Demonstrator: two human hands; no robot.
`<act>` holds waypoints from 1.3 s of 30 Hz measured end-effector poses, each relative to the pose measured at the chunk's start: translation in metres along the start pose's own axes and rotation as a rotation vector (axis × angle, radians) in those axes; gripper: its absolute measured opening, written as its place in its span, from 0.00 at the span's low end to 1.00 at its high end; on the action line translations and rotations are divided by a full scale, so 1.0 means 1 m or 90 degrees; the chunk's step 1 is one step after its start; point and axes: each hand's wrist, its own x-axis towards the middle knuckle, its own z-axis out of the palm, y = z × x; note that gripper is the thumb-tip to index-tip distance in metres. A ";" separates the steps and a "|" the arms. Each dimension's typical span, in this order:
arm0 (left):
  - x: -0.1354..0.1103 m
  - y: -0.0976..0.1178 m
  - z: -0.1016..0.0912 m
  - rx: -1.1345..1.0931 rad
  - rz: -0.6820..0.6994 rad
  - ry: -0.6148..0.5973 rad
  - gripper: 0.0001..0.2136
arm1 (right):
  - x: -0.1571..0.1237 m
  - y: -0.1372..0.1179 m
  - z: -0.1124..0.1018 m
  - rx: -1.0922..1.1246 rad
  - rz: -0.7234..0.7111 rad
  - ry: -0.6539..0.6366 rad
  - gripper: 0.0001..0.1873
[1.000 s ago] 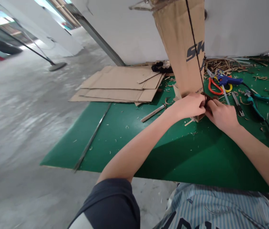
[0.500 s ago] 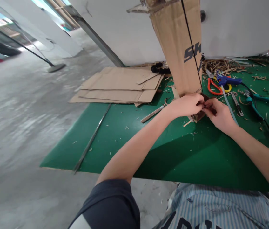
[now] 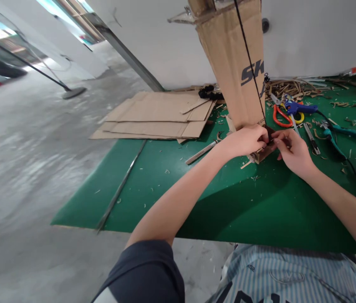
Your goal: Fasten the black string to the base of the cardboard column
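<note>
The left hand (image 3: 243,141) is closed firmly around the lower end of a tall folded cardboard column (image 3: 231,63) printed "SK", which rises above the grip at a slight tilt, with a black cord (image 3: 249,63) running up its face. Just right of it, the right hand (image 3: 293,153) has thumb and fingers pinched nearly together at a dark brown piece (image 3: 261,155) under the column's end; can't tell if it actually holds anything. Beyond the grip lie a blue glue gun (image 3: 297,108), orange-handled scissors (image 3: 280,115) and teal pliers (image 3: 335,132); left of it, flat cardboard sheets (image 3: 152,118) sit on a green work table (image 3: 259,210). Doing this well likely means keeping the left hold steady, so the column doesn't swing, while right fingertips work small and close.
</note>
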 end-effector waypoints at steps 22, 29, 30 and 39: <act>-0.009 0.010 -0.004 0.073 -0.008 -0.030 0.07 | -0.008 -0.015 -0.004 -0.552 -0.222 -0.133 0.10; -0.007 0.010 -0.002 0.075 -0.013 -0.042 0.08 | -0.010 -0.016 -0.004 -0.685 -0.259 -0.137 0.07; -0.007 0.010 -0.002 0.078 -0.014 -0.044 0.08 | -0.011 -0.016 -0.004 -0.694 -0.258 -0.134 0.07; -0.009 0.019 -0.001 0.089 -0.031 -0.037 0.08 | -0.014 -0.021 0.000 -0.668 -0.197 -0.137 0.10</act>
